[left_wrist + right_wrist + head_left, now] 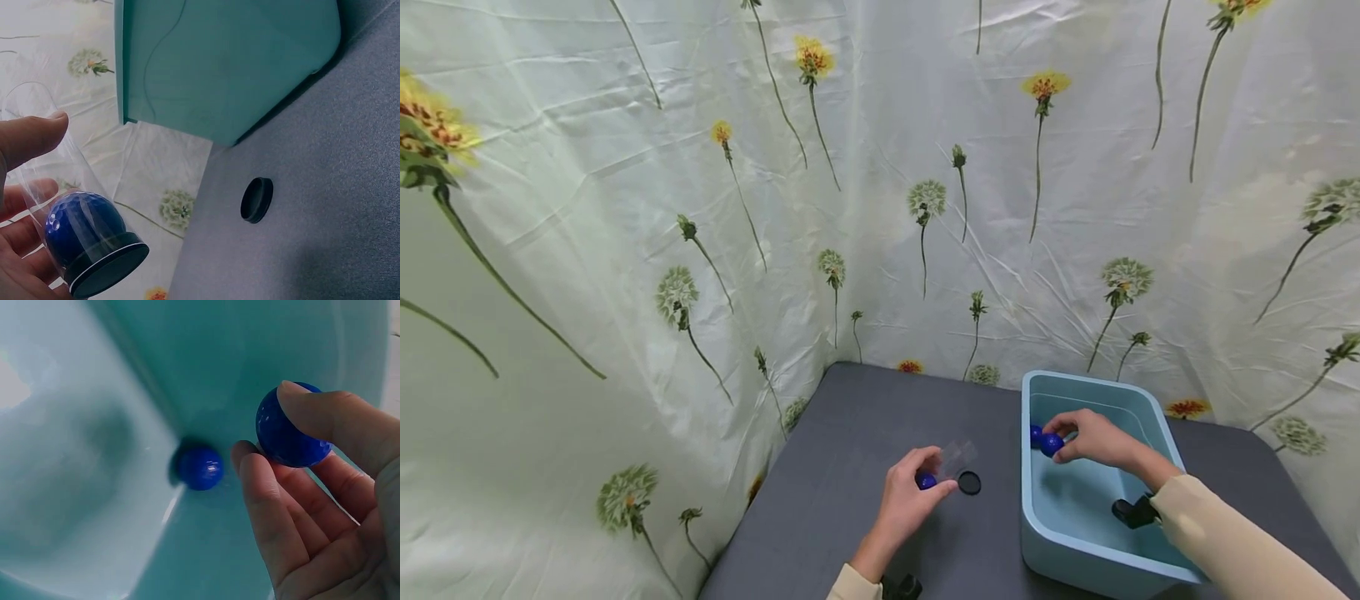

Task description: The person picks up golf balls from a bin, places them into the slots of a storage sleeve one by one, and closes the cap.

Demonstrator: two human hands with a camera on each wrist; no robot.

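Observation:
My left hand (904, 497) holds a clear plastic tube (76, 165) above the grey table. A blue golf ball (83, 222) sits inside it, against the black cap (111, 269) on its lower end. Another black cap (257, 200) lies loose on the table beside that hand. Over the light blue bin (1075, 562), my right hand (1093, 439) pinches a second blue golf ball (275, 431) between thumb and fingers. A third blue ball (200, 467) rests in a corner on the bin's floor.
The bin stands on the right side of the grey table (880, 433). A white curtain (880, 208) printed with dandelions hangs behind and to the left of the table. Black wrist-camera mounts (1135, 511) show at both wrists.

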